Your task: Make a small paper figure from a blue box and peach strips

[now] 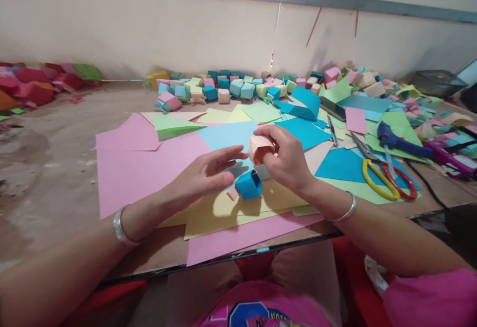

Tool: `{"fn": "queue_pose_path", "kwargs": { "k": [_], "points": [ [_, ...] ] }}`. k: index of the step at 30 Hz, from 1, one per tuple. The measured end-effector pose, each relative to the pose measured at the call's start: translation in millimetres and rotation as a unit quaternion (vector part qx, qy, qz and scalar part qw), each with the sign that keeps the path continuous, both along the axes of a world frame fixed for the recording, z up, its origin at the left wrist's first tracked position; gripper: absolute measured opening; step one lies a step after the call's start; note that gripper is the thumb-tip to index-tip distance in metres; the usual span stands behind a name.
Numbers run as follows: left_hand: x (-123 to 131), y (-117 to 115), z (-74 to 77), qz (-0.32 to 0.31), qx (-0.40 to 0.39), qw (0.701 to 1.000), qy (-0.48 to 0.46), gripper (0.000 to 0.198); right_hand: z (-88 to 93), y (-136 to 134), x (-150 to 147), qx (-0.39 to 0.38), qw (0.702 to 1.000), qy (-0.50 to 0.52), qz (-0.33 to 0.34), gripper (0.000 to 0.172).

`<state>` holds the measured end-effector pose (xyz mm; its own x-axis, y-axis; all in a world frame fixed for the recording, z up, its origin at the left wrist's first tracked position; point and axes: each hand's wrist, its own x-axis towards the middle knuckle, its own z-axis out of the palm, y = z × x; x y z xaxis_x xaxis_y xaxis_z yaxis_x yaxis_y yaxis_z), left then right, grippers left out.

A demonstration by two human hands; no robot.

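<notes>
My right hand (285,155) grips a small peach paper box (258,147) with an open side, its fingers partly inside and around it. My left hand (214,169) hovers just left of the box, fingers stretched out and apart, holding nothing. Whether its fingertips touch the box I cannot tell. Below both hands a blue paper box (249,186) lies on its side with its opening to the right. Beside it is a small peach paper scrap (233,194). Under them are a yellow sheet (212,217), a pink sheet (126,178) and a light blue sheet (227,135).
Scissors (391,180) with yellow and red handles and a blue glue gun (398,139) lie at the right. A craft knife (332,130) is nearer the middle. Many folded paper boxes (223,91) line the wall. The table edge (238,256) runs before my lap.
</notes>
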<state>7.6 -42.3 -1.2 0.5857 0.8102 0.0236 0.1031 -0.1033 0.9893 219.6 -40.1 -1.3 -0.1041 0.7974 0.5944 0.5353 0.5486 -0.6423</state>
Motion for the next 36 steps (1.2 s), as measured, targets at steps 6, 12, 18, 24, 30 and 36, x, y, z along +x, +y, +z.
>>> {"fn": "queue_pose_path", "kwargs": {
  "k": [6,12,18,24,30,36],
  "points": [
    [5,-8,1.7,-0.011,0.100,0.988,0.121,0.066,5.1,-5,-1,0.030,0.999,0.018,-0.011,0.031],
    [7,-5,-6.5,0.069,0.115,0.990,0.052,0.047,2.6,-2,1,0.046,0.999,0.007,-0.016,0.030],
    [7,-4,-4.2,0.150,0.062,0.987,-0.022,0.040,-9.1,3,5,0.028,0.999,-0.013,0.026,0.061],
    [5,-2,-5.4,0.184,0.104,0.976,-0.044,0.041,-6.0,-6,4,0.078,0.992,-0.070,0.074,0.061],
    [2,-1,-5.7,0.224,0.215,0.950,0.020,0.035,-5.6,-8,1,0.139,0.985,-0.085,0.055,0.045],
    [4,-2,-6.4,0.231,0.221,0.947,0.017,0.033,-4.9,-11,-2,0.111,0.989,-0.058,0.082,0.045]
  ]
}}
